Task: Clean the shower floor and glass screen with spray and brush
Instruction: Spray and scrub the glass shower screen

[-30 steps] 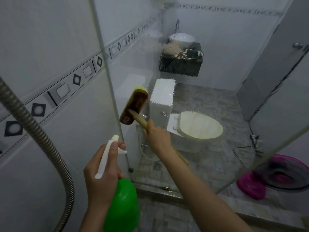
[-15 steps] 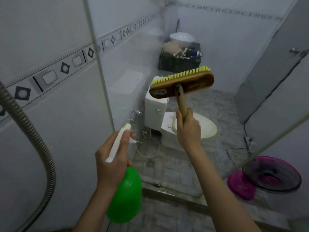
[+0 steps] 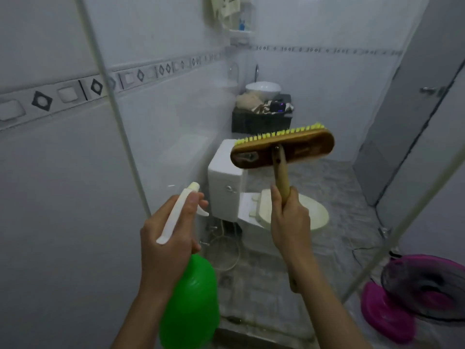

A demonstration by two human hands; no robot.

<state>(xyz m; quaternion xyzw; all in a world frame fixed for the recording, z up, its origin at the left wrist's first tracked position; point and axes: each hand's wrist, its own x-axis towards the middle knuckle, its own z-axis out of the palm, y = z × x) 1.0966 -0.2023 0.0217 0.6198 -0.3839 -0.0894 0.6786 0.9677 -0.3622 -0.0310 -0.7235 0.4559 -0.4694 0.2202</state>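
Left hand (image 3: 171, 243) grips the spray (image 3: 191, 298). Right hand (image 3: 289, 222) grips the brush (image 3: 281, 152). It looks like glass (image 3: 181, 137) time: squirt, then scrub.

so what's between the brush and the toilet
The glass screen: in the head view the brush is held up on its near side and the toilet shows through it.

wooden brush (image 3: 281, 149), glossy green plastic spray bottle (image 3: 191, 306)

Item count, shower view
1 brush (image 3: 281, 147), 1 spray bottle (image 3: 191, 298), 1 toilet (image 3: 226, 177), 1 fan (image 3: 425, 288), 1 left hand (image 3: 166, 238), 1 right hand (image 3: 289, 222).
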